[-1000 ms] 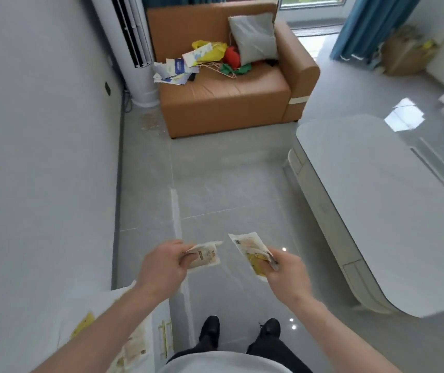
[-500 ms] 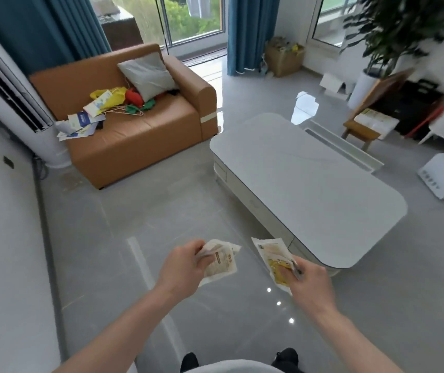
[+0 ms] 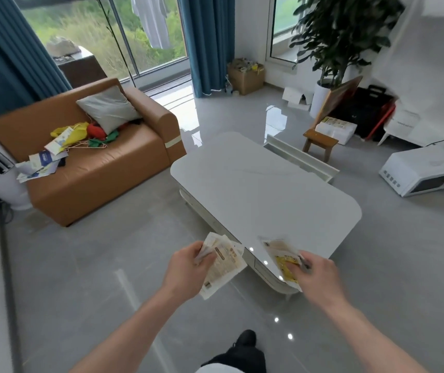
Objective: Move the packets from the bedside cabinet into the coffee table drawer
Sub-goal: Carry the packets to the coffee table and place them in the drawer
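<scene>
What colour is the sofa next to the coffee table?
The sofa is tan-brown leather-look, seen clearly in the head view, left of the white coffee table.

No text can be read. The packets in the left hand carry a brown band and fine print, too blurred to make out. The packet in the right hand shows only a yellow patch.
</scene>
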A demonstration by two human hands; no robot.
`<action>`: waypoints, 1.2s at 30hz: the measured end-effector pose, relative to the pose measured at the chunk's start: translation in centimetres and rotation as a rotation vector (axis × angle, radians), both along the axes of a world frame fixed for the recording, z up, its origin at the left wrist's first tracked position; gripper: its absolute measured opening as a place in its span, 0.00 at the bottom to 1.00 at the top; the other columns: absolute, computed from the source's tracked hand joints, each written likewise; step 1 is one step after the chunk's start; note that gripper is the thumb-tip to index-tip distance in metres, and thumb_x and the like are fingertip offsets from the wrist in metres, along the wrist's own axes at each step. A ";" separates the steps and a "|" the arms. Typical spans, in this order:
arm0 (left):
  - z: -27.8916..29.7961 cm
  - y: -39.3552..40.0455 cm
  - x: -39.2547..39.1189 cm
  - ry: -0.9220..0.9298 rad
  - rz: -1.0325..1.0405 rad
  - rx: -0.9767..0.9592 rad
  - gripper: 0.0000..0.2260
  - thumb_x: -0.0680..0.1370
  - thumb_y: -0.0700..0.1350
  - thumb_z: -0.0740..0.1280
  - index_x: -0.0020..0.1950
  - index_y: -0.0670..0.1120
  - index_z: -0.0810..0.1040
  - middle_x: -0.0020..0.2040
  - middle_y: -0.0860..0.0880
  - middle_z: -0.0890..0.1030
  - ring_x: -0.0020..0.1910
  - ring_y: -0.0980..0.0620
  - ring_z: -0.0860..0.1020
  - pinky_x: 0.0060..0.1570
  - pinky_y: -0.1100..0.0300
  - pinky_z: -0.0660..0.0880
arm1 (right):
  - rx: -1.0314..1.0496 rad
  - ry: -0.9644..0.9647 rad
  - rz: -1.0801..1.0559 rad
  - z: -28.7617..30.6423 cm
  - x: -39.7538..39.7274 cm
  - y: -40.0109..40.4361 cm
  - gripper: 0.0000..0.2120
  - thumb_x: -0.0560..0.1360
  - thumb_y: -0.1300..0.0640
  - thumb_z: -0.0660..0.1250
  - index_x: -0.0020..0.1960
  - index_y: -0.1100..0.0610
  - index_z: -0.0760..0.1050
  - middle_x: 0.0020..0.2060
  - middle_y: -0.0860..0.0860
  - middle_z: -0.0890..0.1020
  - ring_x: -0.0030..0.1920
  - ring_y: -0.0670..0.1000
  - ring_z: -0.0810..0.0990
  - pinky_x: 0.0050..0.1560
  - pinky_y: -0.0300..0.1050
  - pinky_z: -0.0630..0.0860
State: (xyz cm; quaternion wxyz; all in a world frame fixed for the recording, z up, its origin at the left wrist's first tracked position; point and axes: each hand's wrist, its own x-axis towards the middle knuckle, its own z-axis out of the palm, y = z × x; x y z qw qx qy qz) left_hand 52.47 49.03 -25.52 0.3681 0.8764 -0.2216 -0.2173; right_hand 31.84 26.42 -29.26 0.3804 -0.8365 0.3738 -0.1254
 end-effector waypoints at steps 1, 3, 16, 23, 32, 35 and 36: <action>0.0 -1.2 0.1 -0.008 -0.008 0.007 0.10 0.79 0.52 0.69 0.41 0.49 0.77 0.37 0.52 0.82 0.33 0.53 0.78 0.30 0.57 0.73 | 0.002 0.000 -0.006 0.1 -0.1 -1.2 0.13 0.77 0.51 0.72 0.39 0.34 0.77 0.35 0.35 0.83 0.37 0.42 0.80 0.34 0.46 0.77; -0.1 -3.6 0.1 -0.014 -0.019 0.016 0.09 0.79 0.53 0.69 0.41 0.51 0.78 0.37 0.55 0.82 0.33 0.56 0.79 0.32 0.55 0.76 | 0.014 0.000 -0.014 0.3 -0.4 -3.8 0.09 0.77 0.50 0.72 0.42 0.36 0.78 0.36 0.36 0.83 0.37 0.43 0.81 0.37 0.50 0.80; -3.8 -25.3 1.6 0.108 0.020 -0.051 0.11 0.80 0.52 0.69 0.43 0.47 0.77 0.39 0.45 0.82 0.31 0.56 0.74 0.32 0.57 0.72 | -0.025 0.030 0.027 2.0 -0.3 -27.2 0.08 0.77 0.49 0.71 0.41 0.38 0.78 0.34 0.38 0.82 0.35 0.42 0.78 0.32 0.43 0.73; -2.6 -41.9 0.3 0.099 -0.094 -0.073 0.12 0.82 0.49 0.67 0.41 0.46 0.73 0.33 0.54 0.73 0.31 0.56 0.69 0.33 0.60 0.67 | -0.048 0.064 -0.046 2.9 -2.4 -40.3 0.05 0.76 0.49 0.73 0.43 0.39 0.80 0.33 0.42 0.82 0.36 0.45 0.78 0.35 0.37 0.74; -1.8 -58.3 -2.8 0.089 -0.112 -0.063 0.13 0.82 0.50 0.66 0.41 0.44 0.70 0.33 0.52 0.71 0.32 0.54 0.68 0.35 0.58 0.67 | -0.001 0.036 -0.042 2.2 -4.2 -55.3 0.10 0.75 0.50 0.73 0.41 0.34 0.79 0.34 0.37 0.83 0.40 0.40 0.80 0.42 0.35 0.74; -2.4 -62.9 -4.0 0.070 -0.068 -0.041 0.14 0.82 0.50 0.66 0.40 0.46 0.69 0.31 0.55 0.70 0.30 0.55 0.67 0.33 0.59 0.66 | 0.002 0.051 -0.011 1.6 -4.8 -61.2 0.09 0.76 0.49 0.73 0.42 0.34 0.79 0.36 0.36 0.84 0.40 0.40 0.80 0.40 0.37 0.75; -2.5 -64.4 -4.5 0.067 -0.045 -0.034 0.14 0.82 0.50 0.65 0.39 0.47 0.68 0.31 0.55 0.70 0.30 0.56 0.67 0.33 0.58 0.66 | 0.003 0.058 -0.002 1.4 -5.1 -63.3 0.08 0.76 0.48 0.73 0.42 0.35 0.80 0.36 0.36 0.84 0.39 0.41 0.80 0.39 0.37 0.76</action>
